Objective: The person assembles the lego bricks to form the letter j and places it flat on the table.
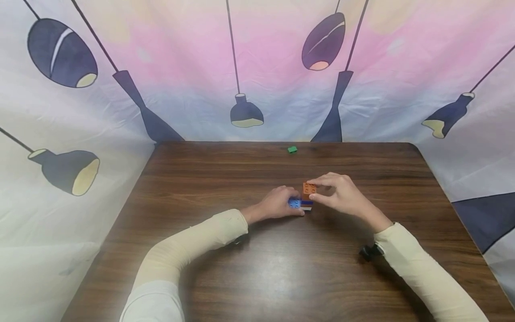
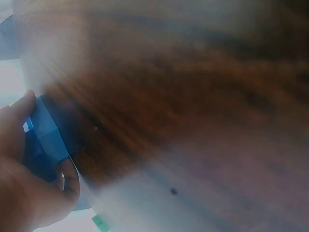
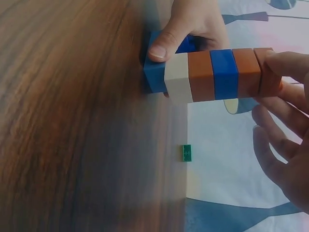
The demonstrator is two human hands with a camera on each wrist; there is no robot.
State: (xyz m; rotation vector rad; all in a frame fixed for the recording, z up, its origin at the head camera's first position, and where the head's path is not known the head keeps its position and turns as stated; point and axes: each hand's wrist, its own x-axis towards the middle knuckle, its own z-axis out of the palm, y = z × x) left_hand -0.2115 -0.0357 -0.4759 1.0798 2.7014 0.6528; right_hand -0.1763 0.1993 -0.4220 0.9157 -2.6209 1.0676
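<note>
A tower of toy building bricks stands on the wooden table (image 1: 257, 273). From bottom to top, in the right wrist view, come a blue base brick (image 3: 155, 77), a white brick (image 3: 177, 82), an orange brick (image 3: 200, 77), a darker blue brick (image 3: 224, 75) and two more orange ones. My right hand (image 1: 344, 194) pinches the top orange brick (image 1: 309, 188) between thumb and fingers; it sits slightly askew on the tower. Low down, my left hand (image 1: 277, 203) grips the blue bricks at the base, one of them a light blue brick (image 1: 295, 204) with studs up.
A small green brick (image 1: 292, 150) lies near the table's far edge, beyond both hands. Behind the table hangs a cloth backdrop (image 1: 193, 80) printed with dark lamps. A black strap device (image 1: 370, 252) sits at the right wrist.
</note>
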